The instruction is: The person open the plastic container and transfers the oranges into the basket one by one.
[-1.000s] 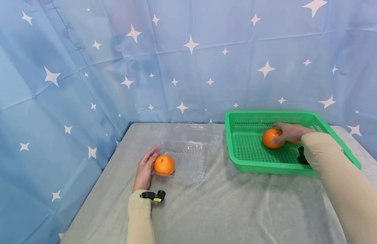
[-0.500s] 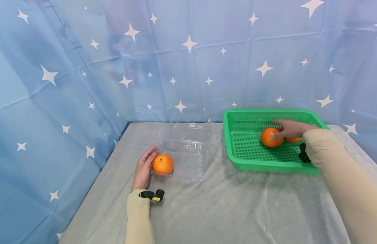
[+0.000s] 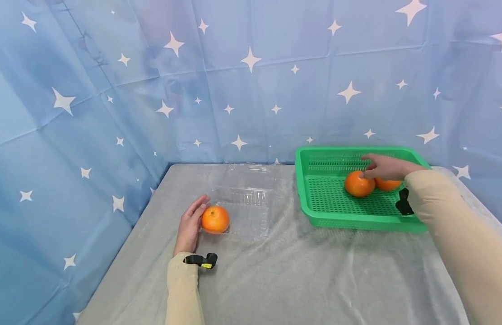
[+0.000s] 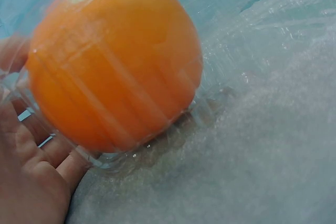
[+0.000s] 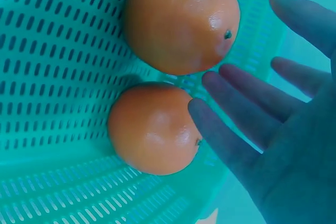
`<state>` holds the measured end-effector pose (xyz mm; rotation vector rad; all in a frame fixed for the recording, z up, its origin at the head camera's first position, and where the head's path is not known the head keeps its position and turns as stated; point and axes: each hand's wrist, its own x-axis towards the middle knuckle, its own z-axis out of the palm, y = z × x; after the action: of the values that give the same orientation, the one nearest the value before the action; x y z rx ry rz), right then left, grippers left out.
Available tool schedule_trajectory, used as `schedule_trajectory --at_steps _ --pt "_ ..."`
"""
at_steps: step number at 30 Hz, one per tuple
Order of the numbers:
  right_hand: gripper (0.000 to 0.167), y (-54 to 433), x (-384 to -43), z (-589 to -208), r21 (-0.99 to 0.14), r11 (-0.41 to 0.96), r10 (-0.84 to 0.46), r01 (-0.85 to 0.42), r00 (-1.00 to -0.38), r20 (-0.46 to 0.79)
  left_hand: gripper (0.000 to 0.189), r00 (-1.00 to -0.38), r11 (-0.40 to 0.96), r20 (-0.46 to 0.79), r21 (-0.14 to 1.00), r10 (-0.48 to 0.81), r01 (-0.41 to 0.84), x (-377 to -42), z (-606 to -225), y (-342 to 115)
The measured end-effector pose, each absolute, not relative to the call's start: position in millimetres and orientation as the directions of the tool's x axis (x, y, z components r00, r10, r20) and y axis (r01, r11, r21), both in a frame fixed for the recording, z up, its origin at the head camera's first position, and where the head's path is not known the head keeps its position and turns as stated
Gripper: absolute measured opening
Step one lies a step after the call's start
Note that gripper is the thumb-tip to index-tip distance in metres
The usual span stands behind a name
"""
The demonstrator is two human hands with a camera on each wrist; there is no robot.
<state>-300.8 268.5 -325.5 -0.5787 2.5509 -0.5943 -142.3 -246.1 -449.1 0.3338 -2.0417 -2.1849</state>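
Observation:
My left hand (image 3: 189,228) rests along the left side of a transparent plastic clamshell box (image 3: 251,221), its fingers fairly straight against the outer wall. Just inside that wall sits an orange (image 3: 215,219); in the left wrist view the orange (image 4: 115,66) shows through the plastic, with the palm and fingers (image 4: 31,140) outside it. Over the green basket, my right hand (image 3: 387,168) holds nothing. Two oranges lie in the basket, a nearer orange (image 3: 359,183) and another orange (image 3: 388,184) partly beneath the hand. The right wrist view has the fingers (image 5: 226,135) spread close beside both oranges.
The green perforated basket (image 3: 356,220) stands at the back right of the grey cloth-covered table (image 3: 291,275). The box's raised lid (image 3: 251,175) lies toward the back. A blue star-printed curtain (image 3: 251,90) hangs behind and to the left.
My right hand has loosened from the nearer orange and lifted slightly up and back, leaving it in the basket. The left hand stays against the box. The head view has shifted a little.

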Motion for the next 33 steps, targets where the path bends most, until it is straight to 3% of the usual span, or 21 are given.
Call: schedule_trajectory --at_steps 12,20,33 --pt "0.061 259.3 -290.0 -307.2 -0.372 0.84 -0.456 -0.395 -0.885 -0.092 0.043 -0.965 -0.066 -0.074 0.996 -0.251 -0.059 -142.7 -451.8 -245.6" --pt "0.045 251.4 -285.0 -300.5 -0.362 0.816 -0.468 -0.45 -0.883 0.043 0.042 -0.962 -0.073 -0.09 0.995 -0.259 -0.073 -141.3 -447.8 -243.9" --pt "0.039 227.7 -266.4 -296.9 -0.377 0.771 -0.485 -0.513 -0.857 0.173 0.042 -0.967 -0.08 -0.097 0.994 -0.237 -0.08 -135.6 -436.0 -239.9"
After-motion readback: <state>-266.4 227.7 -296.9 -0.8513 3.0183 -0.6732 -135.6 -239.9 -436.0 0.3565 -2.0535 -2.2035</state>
